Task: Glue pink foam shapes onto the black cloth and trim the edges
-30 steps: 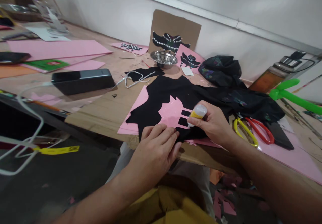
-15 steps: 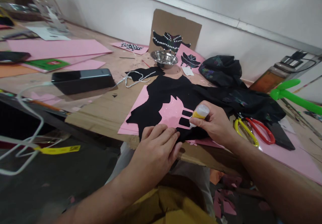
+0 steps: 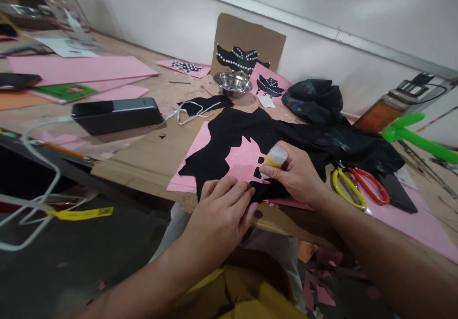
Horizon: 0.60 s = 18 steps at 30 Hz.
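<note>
A pink paper cutout [image 3: 244, 160] with narrow strips on its right side lies on black cloth [image 3: 214, 142]. My left hand [image 3: 227, 204] rests flat over the cutout's lower edge and the cloth, fingers stretched out and holding nothing. Between the thumb and fingers of my right hand [image 3: 298, 173] is a small glue bottle [image 3: 275, 157] with a yellow label, tilted nozzle down. Its tip is at the cutout's strips, which it partly hides. Shiny wet-looking spots show on the pink paper. Under the cloth are pink sheets [image 3: 181, 184] and cardboard [image 3: 139, 161].
Yellow- and red-handled scissors [image 3: 370, 187] lie to the right. Behind the cloth stand a metal bowl [image 3: 232, 83] and beaded black cutouts [image 3: 238, 61]. A black box-shaped device [image 3: 117, 114] is on the left, a bottle [image 3: 391, 101] and green balloon [image 3: 422, 140] at the right.
My right hand has moved the glue bottle a little left along the cutout's strips, toward its body. My left hand has stayed in place.
</note>
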Available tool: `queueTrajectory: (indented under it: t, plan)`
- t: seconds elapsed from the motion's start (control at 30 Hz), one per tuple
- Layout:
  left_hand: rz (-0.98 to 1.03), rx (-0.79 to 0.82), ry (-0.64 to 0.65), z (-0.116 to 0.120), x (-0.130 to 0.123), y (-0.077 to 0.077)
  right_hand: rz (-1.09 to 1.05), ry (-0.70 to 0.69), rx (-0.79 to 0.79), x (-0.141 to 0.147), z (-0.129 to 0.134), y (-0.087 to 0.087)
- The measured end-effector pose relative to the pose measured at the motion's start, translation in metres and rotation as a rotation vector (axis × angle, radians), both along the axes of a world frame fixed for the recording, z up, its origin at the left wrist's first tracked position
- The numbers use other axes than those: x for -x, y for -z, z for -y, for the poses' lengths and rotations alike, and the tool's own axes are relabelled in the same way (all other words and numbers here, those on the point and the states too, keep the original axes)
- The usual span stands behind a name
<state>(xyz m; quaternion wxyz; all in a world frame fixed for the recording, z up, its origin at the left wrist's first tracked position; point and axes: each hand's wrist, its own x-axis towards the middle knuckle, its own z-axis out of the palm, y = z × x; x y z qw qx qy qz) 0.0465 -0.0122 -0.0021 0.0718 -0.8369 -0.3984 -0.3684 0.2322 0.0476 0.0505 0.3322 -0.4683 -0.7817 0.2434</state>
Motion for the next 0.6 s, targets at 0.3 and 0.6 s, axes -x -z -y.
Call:
queueTrajectory:
  t: [0.3, 0.6]
  plan:
    - [-0.004, 0.004, -0.001, 0.000, 0.001, 0.002, 0.010, -0.024, -0.034, 0.013, -0.003, -0.002]
    - [-0.009, 0.014, -0.004, 0.000, 0.001, 0.001, 0.002, -0.036, -0.069, 0.024, -0.010, -0.003]
